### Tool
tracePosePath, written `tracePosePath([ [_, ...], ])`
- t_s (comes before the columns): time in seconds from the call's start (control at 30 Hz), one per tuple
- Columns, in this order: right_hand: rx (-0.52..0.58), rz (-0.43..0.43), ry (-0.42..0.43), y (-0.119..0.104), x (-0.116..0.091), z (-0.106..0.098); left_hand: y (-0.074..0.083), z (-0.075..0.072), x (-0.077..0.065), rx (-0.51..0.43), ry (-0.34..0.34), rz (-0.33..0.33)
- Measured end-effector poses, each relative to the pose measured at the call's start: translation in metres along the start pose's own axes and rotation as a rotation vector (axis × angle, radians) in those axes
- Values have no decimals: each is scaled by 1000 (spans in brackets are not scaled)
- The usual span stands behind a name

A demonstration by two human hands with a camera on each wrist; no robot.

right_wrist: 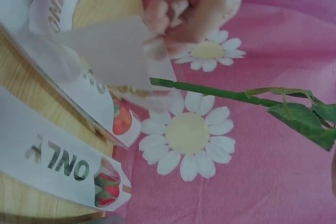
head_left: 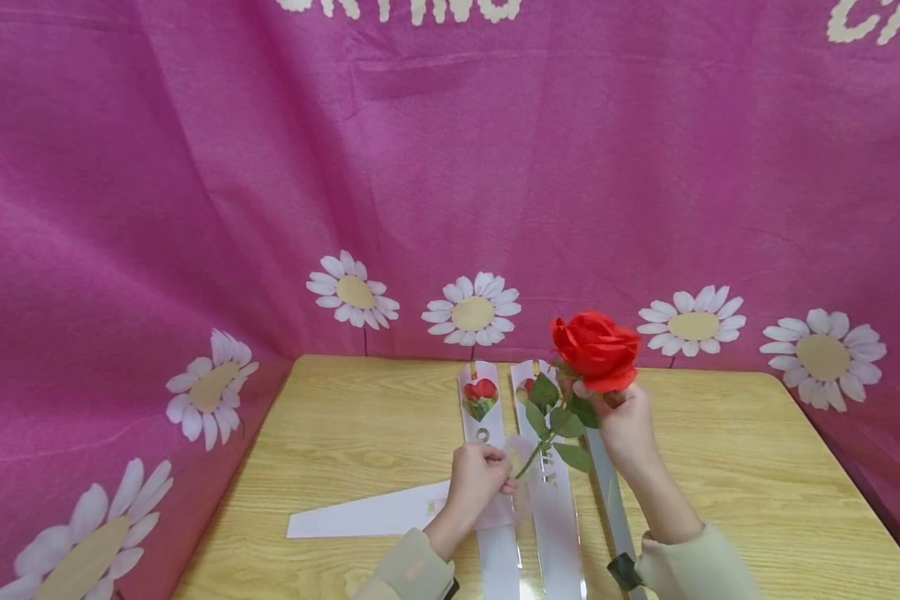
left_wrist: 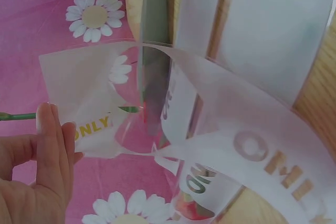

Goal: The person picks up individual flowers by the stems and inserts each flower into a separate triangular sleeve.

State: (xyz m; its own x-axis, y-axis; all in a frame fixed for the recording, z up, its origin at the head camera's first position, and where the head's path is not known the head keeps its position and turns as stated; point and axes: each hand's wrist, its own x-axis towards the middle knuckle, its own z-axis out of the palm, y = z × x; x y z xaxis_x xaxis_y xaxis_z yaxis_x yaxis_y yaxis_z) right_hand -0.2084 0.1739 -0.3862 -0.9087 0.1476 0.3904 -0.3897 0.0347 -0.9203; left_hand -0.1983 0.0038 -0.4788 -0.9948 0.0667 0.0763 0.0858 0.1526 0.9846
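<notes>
My right hand (head_left: 632, 427) pinches a red artificial rose (head_left: 596, 350) just below its bloom. The rose's green stem (right_wrist: 210, 90) slants down with several leaves toward my left hand (head_left: 476, 482). Between its thumb and fingers, my left hand holds the mouth end of a translucent white flower sleeve (left_wrist: 79, 82) printed with gold "ONLY". The sleeve's narrow tail (head_left: 367, 512) reaches left over the table. In the right wrist view the stem's lower end meets the sleeve's mouth; how far inside it is, I cannot tell.
Two white sleeves, a left one (head_left: 498, 542) and a right one (head_left: 558, 533), lie side by side with red roses showing in their windows. A grey strip (head_left: 606, 483) lies right of them on the wooden table (head_left: 757, 483). A pink daisy-printed cloth (head_left: 570, 167) hangs behind.
</notes>
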Motion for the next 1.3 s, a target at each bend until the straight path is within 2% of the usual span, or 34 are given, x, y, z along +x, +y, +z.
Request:
tracePosePath([
  [0.13,17,-15,10,3,-3,6,4,1,1,15,-4,2],
  [0.3,-28,48,55,4,-7,9,9,1,3,8,-7,11],
  [0.5,6,88,97,10,-9,14,17,1,6,15,3,33],
  [0.7,-2,116,122,17,-12,16,27,-1,9,-41,24,11],
  [1.03,79,34,141,29,-17,24,43,-5,12,-94,57,7],
  [1.2,41,27,128,34,-22,27,48,-6,12,-112,67,-15],
  [1.3,-36,3,114,38,-24,28,50,-6,12,-123,76,-15],
])
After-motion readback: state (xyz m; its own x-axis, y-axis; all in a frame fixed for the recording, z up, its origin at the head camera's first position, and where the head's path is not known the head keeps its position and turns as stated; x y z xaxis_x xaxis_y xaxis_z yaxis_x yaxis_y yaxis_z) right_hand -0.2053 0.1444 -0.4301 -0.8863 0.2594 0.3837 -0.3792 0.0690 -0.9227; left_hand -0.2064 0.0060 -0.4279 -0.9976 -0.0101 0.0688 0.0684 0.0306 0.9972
